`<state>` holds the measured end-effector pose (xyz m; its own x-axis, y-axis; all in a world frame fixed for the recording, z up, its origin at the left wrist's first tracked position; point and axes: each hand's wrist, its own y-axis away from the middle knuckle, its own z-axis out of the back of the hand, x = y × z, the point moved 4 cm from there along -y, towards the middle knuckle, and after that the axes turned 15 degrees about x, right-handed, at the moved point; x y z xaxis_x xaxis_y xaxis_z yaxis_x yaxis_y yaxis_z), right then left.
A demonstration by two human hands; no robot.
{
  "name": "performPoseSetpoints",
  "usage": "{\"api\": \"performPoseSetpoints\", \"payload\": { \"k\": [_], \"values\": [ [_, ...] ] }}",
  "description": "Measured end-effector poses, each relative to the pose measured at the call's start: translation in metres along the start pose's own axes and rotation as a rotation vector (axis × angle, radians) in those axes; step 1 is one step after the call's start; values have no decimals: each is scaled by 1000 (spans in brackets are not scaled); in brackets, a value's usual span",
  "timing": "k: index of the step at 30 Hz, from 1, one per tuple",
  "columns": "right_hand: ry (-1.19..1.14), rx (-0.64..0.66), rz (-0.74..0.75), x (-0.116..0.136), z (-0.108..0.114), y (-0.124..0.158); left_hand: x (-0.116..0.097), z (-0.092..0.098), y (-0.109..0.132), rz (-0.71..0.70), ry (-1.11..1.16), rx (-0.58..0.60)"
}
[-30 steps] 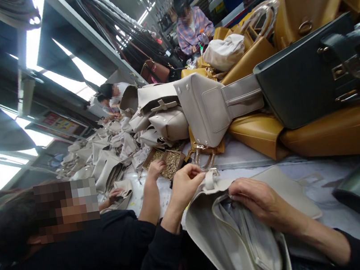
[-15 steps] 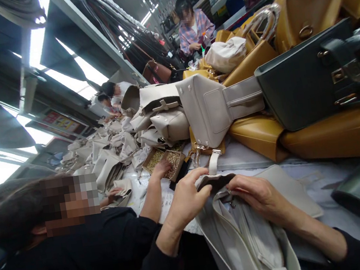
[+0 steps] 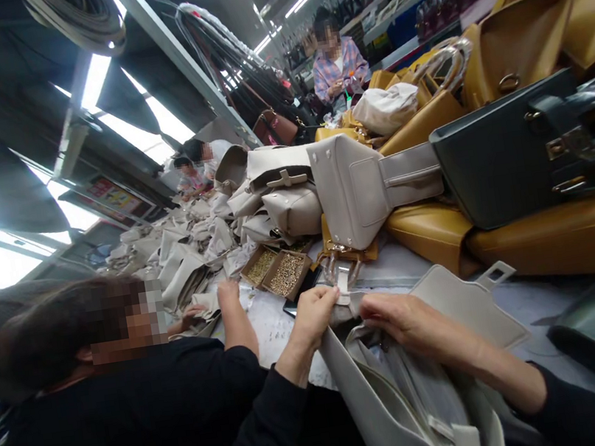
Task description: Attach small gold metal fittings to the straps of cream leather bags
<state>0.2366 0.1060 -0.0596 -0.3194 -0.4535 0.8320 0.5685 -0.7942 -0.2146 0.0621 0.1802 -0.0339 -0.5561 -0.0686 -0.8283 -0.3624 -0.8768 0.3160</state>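
A light grey handbag (image 3: 366,403) lies open in front of me, its lining and inner zip showing. My left hand (image 3: 313,319) is closed, pinching the far corner of its rim beside a small pale strap tab (image 3: 343,285). Opposite it, my right hand (image 3: 401,318) is closed on the rim near the same end, its fingertips partly hidden inside the opening. A flap (image 3: 455,304) with a slotted tab spreads out on the table to the right of the bag.
To my left a co-worker (image 3: 133,396) in black reaches over pale bag pieces (image 3: 179,270). Boxes of small gold-coloured metal parts (image 3: 286,273) stand beyond my left hand. A dark green handbag (image 3: 505,155) and mustard bags (image 3: 557,236) pile up at the right. Another person (image 3: 339,60) sits behind.
My left hand has gone from spread fingers to a pinch on the rim. The right hand has shifted slightly left. The co-worker's hand has withdrawn from the box of metal parts.
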Motion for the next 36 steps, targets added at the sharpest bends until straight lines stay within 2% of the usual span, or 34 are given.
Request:
{"api": "performPoseSetpoints", "payload": {
  "k": [2, 4, 8, 11, 13, 17, 20, 24, 29, 33, 36],
  "values": [
    [59, -10, -6, 4, -7, -5, 7, 3, 7, 4, 22, 8],
    [89, -30, -18, 5, -11, -9, 6, 7, 18, 3, 31, 21],
    [78, -56, -28, 0, -11, -14, -13, 14, 38, -41, -76, 74],
    [52, -58, -32, -2, -9, -17, -22, 13, 45, -50, -241, 128],
    [31, -55, -22, -1, -8, -19, -24, 11, 45, -40, -430, 91],
    [10, -54, 5, 4, -9, -23, -23, 5, 40, 1, -841, -86],
    [2, -65, -12, 3, -9, -25, -20, 1, 37, -55, -968, -134],
    [0, -87, 2, -1, -8, -27, -20, 6, 39, -225, -927, -106],
    [-54, -118, 46, -8, -7, -28, -33, 16, 42, -397, -834, 85],
    [-147, -140, 88, -16, -6, -28, -45, 15, 39, -412, -789, 182],
    [-206, -163, 73, -22, -5, -28, -45, 13, 31, -332, -657, 124]
  ]
}}
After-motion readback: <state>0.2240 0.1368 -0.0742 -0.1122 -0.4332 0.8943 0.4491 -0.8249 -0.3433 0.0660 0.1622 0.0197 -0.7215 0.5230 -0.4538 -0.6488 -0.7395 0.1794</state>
